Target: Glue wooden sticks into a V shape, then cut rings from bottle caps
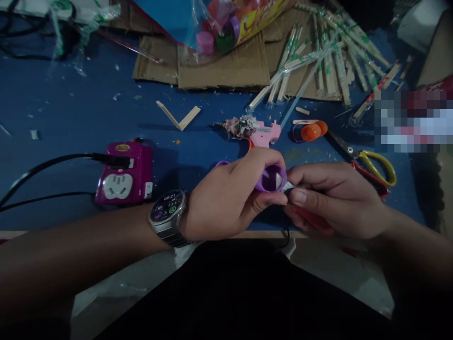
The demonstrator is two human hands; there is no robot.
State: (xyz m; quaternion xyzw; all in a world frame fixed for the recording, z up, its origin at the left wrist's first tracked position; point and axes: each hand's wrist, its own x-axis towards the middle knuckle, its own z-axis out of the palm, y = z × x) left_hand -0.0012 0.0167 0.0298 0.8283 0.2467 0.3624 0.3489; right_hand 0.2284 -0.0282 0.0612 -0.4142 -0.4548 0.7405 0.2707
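My left hand (222,200), with a watch (169,208) on its wrist, is closed around a small purple plastic cup (262,185). The cup's round mouth faces me. My right hand (339,200) grips a red-handled cutter (314,221) against the cup's right side. A pale pointed tip, apparently the blade, shows inside the cup; my fingers cover much of the tool. Just beyond my left hand lies a pink glue gun (265,134) with a messy, crusted nozzle. Another bit of purple plastic (222,163) peeks out behind my left knuckles.
A magenta power adapter (143,170) with cords sits at left. Scissors (378,165) and an orange plastic piece (313,131) lie at right. Wrapped chopsticks (329,66), cardboard (222,71) and a bag of coloured plastic pieces (226,28) occupy the back. Snapped sticks (180,123) rest mid-table.
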